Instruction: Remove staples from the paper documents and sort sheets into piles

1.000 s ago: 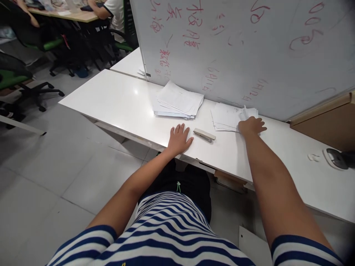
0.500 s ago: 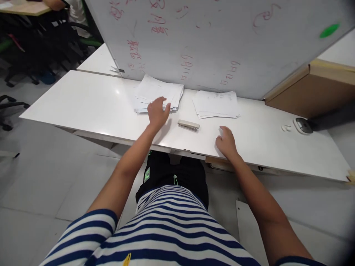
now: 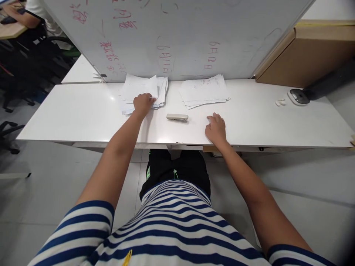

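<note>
My left hand (image 3: 143,104) is at the near edge of the left paper stack, its thumb and fingers closed on the edge of a top sheet of paper (image 3: 140,87). That sheet's right side bends up off the uneven pile below. My right hand (image 3: 216,129) rests on the white desk, fingers loosely bent and apart, holding nothing. Between my hands lies a beige stapler (image 3: 177,118). A second paper stack (image 3: 203,92) sits just beyond my right hand, its sheets slightly fanned.
A whiteboard (image 3: 183,37) with red writing stands along the desk's (image 3: 80,118) back edge. To the right are a cardboard box (image 3: 318,55), a black-and-white mouse (image 3: 298,96) and a small white item (image 3: 280,102). Another person's arm (image 3: 29,19) shows at the upper left.
My left hand has come down from above the left stack and closed on a top sheet, which has shifted and bent. My right hand stays by the desk's near side. The camera view has turned.
</note>
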`<action>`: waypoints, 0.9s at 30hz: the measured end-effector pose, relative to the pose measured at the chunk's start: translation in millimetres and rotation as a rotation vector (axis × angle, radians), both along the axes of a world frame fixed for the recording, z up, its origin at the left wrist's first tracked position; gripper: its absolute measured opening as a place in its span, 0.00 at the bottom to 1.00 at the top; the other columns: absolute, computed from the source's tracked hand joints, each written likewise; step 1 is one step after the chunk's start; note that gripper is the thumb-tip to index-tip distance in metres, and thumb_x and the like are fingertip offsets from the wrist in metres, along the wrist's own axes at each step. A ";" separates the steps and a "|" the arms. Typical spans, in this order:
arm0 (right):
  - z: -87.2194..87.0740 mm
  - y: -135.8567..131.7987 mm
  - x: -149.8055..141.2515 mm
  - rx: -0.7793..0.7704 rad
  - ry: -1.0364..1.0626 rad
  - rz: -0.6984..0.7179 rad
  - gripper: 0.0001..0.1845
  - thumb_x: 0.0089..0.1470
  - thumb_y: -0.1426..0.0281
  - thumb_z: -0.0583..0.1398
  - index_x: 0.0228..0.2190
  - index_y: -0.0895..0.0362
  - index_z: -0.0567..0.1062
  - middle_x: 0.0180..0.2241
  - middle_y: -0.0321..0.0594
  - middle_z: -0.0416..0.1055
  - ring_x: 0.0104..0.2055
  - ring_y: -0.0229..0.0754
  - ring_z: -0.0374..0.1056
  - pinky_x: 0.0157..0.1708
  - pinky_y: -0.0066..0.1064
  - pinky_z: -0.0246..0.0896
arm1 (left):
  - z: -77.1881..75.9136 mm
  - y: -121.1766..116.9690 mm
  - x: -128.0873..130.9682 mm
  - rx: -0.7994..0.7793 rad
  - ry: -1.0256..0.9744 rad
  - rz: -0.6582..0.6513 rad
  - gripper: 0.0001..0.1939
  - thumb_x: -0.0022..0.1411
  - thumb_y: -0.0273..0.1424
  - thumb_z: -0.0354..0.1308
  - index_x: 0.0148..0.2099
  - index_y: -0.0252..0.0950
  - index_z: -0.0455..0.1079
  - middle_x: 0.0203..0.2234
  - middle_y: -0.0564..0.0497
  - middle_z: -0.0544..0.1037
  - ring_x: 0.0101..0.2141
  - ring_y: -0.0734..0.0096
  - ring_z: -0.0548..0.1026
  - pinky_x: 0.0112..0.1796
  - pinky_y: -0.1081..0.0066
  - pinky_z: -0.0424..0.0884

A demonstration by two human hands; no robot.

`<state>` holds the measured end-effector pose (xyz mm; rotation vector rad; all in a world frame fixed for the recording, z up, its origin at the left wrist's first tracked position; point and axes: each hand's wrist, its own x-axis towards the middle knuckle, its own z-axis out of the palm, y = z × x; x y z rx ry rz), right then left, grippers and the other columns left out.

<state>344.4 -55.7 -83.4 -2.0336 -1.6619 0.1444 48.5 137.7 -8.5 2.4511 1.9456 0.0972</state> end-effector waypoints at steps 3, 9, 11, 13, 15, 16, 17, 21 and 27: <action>0.5 0.1 -0.3 -0.008 -0.010 -0.001 0.24 0.55 0.77 0.49 0.53 0.62 0.69 0.63 0.57 0.58 0.67 0.59 0.49 0.61 0.60 0.45 | 3.2 -1.3 -1.0 0.017 0.035 -0.029 0.24 0.68 0.39 0.39 0.57 0.36 0.67 0.48 0.37 0.74 0.48 0.50 0.70 0.43 0.61 0.62; 2.1 0.4 -0.8 -0.014 0.006 0.001 0.24 0.55 0.76 0.49 0.53 0.62 0.68 0.64 0.57 0.57 0.67 0.60 0.48 0.61 0.63 0.43 | 7.2 5.3 -7.7 -0.004 0.088 -0.107 0.24 0.67 0.30 0.39 0.63 0.39 0.60 0.48 0.40 0.75 0.47 0.52 0.72 0.43 0.60 0.62; 2.6 0.3 -1.0 -0.021 0.001 0.002 0.25 0.55 0.76 0.49 0.53 0.64 0.68 0.64 0.59 0.56 0.67 0.60 0.47 0.62 0.62 0.43 | 7.5 6.2 -8.2 -0.014 0.087 -0.125 0.24 0.67 0.30 0.40 0.63 0.40 0.61 0.49 0.39 0.74 0.48 0.51 0.71 0.44 0.59 0.63; 3.2 0.3 -1.3 -0.032 -0.008 0.000 0.25 0.55 0.76 0.48 0.53 0.64 0.68 0.63 0.60 0.56 0.67 0.60 0.47 0.62 0.61 0.43 | 7.3 5.4 -7.7 -0.014 0.072 -0.120 0.25 0.68 0.34 0.42 0.65 0.40 0.57 0.50 0.40 0.74 0.48 0.49 0.71 0.45 0.58 0.63; 3.5 0.2 -1.5 -0.040 -0.011 -0.001 0.25 0.55 0.76 0.49 0.53 0.65 0.68 0.63 0.59 0.56 0.67 0.60 0.47 0.62 0.60 0.42 | 7.1 4.1 -7.2 -0.017 0.048 -0.103 0.28 0.68 0.39 0.43 0.68 0.41 0.52 0.51 0.40 0.73 0.49 0.49 0.71 0.46 0.58 0.63; 3.4 0.2 -1.5 -0.042 -0.011 0.000 0.25 0.55 0.76 0.49 0.54 0.64 0.68 0.64 0.59 0.56 0.67 0.60 0.47 0.62 0.60 0.42 | 7.2 3.8 -7.1 -0.024 0.036 -0.096 0.30 0.67 0.41 0.44 0.69 0.41 0.50 0.51 0.40 0.73 0.49 0.49 0.71 0.46 0.58 0.63; 3.2 0.2 -1.4 -0.041 -0.009 0.001 0.25 0.55 0.76 0.49 0.54 0.64 0.68 0.64 0.59 0.55 0.67 0.60 0.47 0.62 0.61 0.42 | 7.5 3.9 -7.0 -0.034 0.029 -0.091 0.32 0.66 0.44 0.45 0.69 0.40 0.49 0.51 0.40 0.73 0.49 0.48 0.70 0.46 0.58 0.63; 2.2 0.0 -1.3 -0.024 -0.016 0.000 0.25 0.55 0.75 0.49 0.53 0.62 0.68 0.64 0.57 0.56 0.67 0.60 0.47 0.61 0.63 0.43 | 9.8 7.9 -6.9 -0.063 0.023 -0.074 0.36 0.62 0.52 0.51 0.66 0.38 0.57 0.52 0.41 0.72 0.49 0.47 0.69 0.46 0.59 0.63; 3.6 -0.7 -2.2 -0.042 -0.043 -0.003 0.25 0.56 0.76 0.48 0.54 0.64 0.68 0.64 0.59 0.56 0.67 0.60 0.48 0.62 0.59 0.44 | 6.2 14.5 -7.2 -0.064 0.005 -0.059 0.28 0.61 0.52 0.52 0.55 0.38 0.69 0.48 0.42 0.74 0.45 0.52 0.69 0.43 0.59 0.62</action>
